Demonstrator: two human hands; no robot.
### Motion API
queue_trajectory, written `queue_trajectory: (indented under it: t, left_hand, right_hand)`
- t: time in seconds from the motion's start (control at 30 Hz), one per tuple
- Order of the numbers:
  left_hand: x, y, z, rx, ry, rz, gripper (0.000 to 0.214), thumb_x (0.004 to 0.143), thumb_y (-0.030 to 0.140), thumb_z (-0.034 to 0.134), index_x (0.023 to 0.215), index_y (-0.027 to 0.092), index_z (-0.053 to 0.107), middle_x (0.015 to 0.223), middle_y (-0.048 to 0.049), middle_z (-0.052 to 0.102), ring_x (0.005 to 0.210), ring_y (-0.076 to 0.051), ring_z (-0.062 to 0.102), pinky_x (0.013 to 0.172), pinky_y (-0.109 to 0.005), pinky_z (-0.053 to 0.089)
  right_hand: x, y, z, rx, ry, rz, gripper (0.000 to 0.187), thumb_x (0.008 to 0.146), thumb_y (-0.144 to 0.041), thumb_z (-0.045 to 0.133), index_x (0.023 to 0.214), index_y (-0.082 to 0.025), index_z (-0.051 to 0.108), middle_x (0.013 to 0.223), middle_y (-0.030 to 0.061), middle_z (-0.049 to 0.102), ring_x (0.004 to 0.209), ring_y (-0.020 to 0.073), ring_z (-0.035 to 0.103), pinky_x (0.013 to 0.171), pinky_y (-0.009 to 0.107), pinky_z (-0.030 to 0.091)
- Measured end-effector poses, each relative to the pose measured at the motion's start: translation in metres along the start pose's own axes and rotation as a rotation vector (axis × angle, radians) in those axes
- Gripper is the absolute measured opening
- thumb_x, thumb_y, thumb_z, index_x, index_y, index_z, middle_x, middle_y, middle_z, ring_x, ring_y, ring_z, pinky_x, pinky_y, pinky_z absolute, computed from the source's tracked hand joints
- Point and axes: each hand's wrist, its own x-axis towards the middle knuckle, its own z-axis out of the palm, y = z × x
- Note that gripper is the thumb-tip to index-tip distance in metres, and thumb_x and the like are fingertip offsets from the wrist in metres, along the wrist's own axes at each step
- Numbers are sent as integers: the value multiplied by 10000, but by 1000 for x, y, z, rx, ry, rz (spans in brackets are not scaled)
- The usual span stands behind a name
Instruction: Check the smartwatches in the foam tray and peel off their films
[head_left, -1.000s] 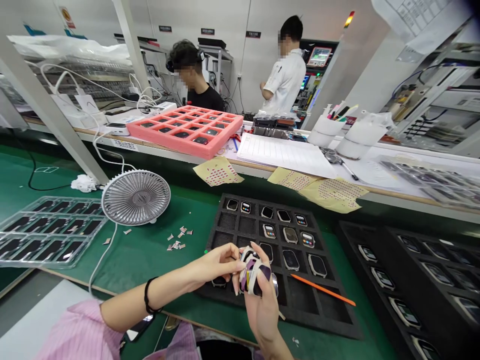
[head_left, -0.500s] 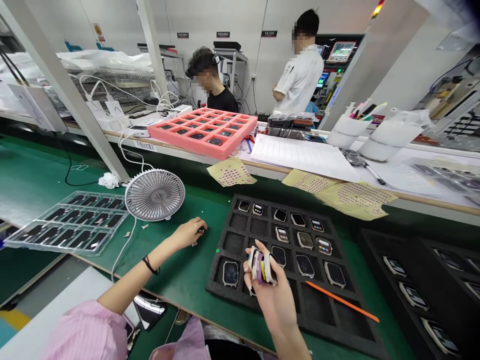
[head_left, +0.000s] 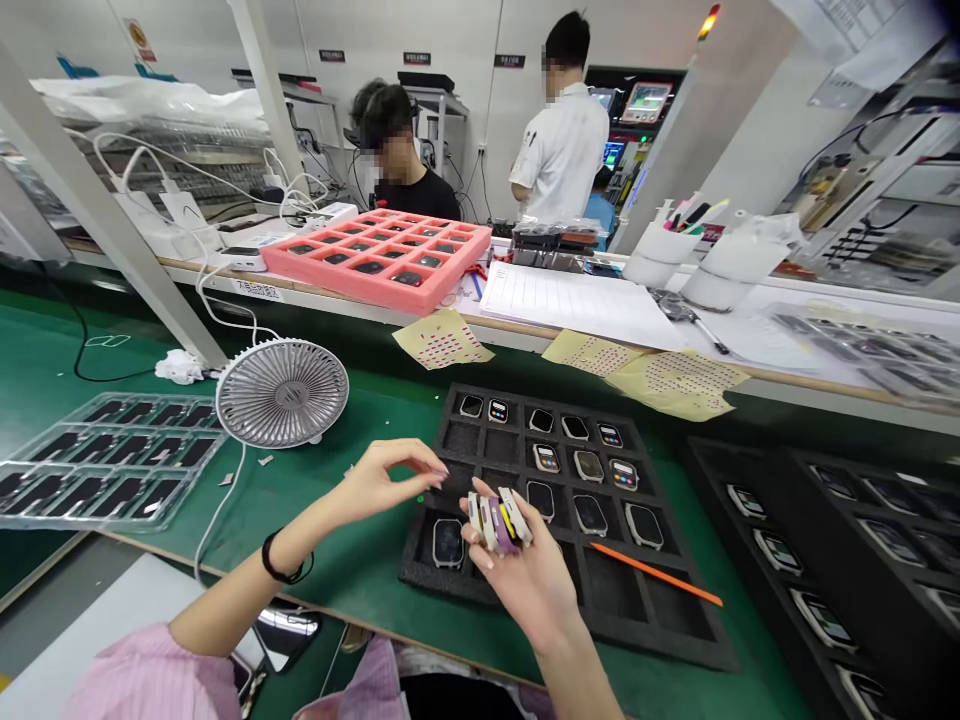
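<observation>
Watch casings held edge-on above a black foam tray

Clock directions are taken from the casings. They stand side by side in the right hand, over the tray's near part; the fingers curl round the outer faces, clasping pale casings with purple and yellow parts between. At 9 to 10 o'clock, the left hand bends thumb and forefinger into a loop, tips close together; whether anything is pinched cannot be told. An orange stick lies at 3 to 4 o'clock.

Each casing is presumably light and stiff, its smooth faces slippery and easily scratched; the rims offer the safest hold, and a loose clasp could let the group slide apart.

Writing: a shelf label at 10 o'clock and a ruled sheet at 1 o'clock are too small to read reliably; no brand is legible.
</observation>
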Motion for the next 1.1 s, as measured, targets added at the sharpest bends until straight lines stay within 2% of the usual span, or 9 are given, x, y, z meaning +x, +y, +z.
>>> queue_trajectory:
  t: [0.1,0.2,0.4,0.5,0.63,0.73,0.93,1.03,1.1]
  left_hand:
    - [7,29,13,-186,-172,206,72,841,191,645,819,138,689,850,-83,721,822,-163,662,772,-273,516]
    - [14,35,19,-170,-248,289,81,833,191,661,787,152,715,841,-87,712,833,-165,635,809,-301,486]
    - [24,26,11,-120,-374,233,125,830,241,669,774,158,745,809,-73,656,809,-148,585,785,-271,458]
    - [28,28,7,-119,-441,218,141,825,258,673,759,155,744,788,-65,637,788,-143,578,771,-255,457]
    - [31,32,6,-62,-511,197,114,829,250,668,799,174,748,811,-58,636,811,-146,583,775,-241,456]
    - [31,30,9,-80,-517,178,133,848,267,646,830,186,749,852,-61,640,831,-149,595,785,-243,464]
    - [24,16,17,-288,-478,99,191,817,340,674,836,157,725,885,-72,608,816,-150,606,779,-261,489]
    - [23,12,17,-268,-456,46,221,785,354,706,817,142,650,892,-60,586,798,-140,572,724,-250,475]
    - [23,10,15,-249,-490,19,290,750,389,730,826,143,597,897,-54,578,779,-132,545,684,-238,456]
  right_hand:
    - [0,4,3,6,-34,31,256,757,-310,666,924,-120,705,719,55,671,597,159,576,461,218,366]
    - [-1,8,5,3,-73,61,181,735,-304,698,773,-126,701,641,31,643,585,160,584,452,213,363]
    - [-4,13,4,-48,-105,72,208,708,-332,722,778,-138,690,638,15,627,587,175,603,433,209,350]
    - [-4,16,3,-72,-98,91,226,705,-334,720,814,-138,688,673,19,637,588,176,606,436,214,356]
    - [-2,18,0,-82,-76,98,205,711,-326,711,763,-130,677,640,13,618,580,178,606,436,219,358]
    - [-1,16,-2,-77,-68,87,201,716,-323,709,748,-128,675,620,12,609,583,177,606,435,216,358]
    - [-1,14,0,-76,-60,73,212,705,-332,725,742,-130,677,610,15,615,590,168,602,446,215,389]
    - [-1,20,-3,-126,-9,31,270,698,-362,740,786,-113,688,627,27,635,605,176,610,492,248,451]
    - [-3,27,-5,-161,11,-12,286,701,-369,748,806,-111,686,656,37,653,631,187,621,541,281,488]
